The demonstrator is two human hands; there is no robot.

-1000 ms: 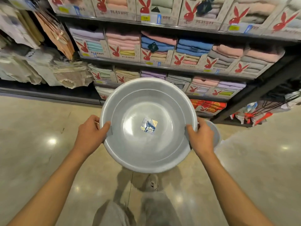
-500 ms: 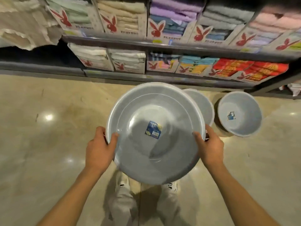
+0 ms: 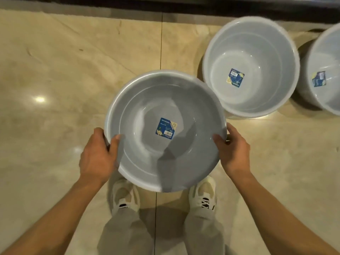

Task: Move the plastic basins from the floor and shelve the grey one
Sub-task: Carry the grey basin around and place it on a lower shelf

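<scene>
I hold a round grey plastic basin (image 3: 139, 115) with a blue label in its bottom, level above my feet. My left hand (image 3: 97, 155) grips its left rim, thumb inside. My right hand (image 3: 232, 150) grips its right rim the same way. A paler, deeper basin (image 3: 253, 52) with a blue label stands on the floor to the upper right, its rim partly behind the held basin. Another pale basin (image 3: 323, 52) stands at the right edge, cut off by the frame.
The floor is glossy beige tile (image 3: 55, 70) with a dark seam running up the middle. The dark base of the shelf unit (image 3: 165, 4) runs along the top edge. My two pale shoes (image 3: 127, 196) stand below the held basin.
The view has tilted down from the towel shelves to the floor. The grey basin has stayed in both hands and come lower, and the two floor basins now appear close at the right.
</scene>
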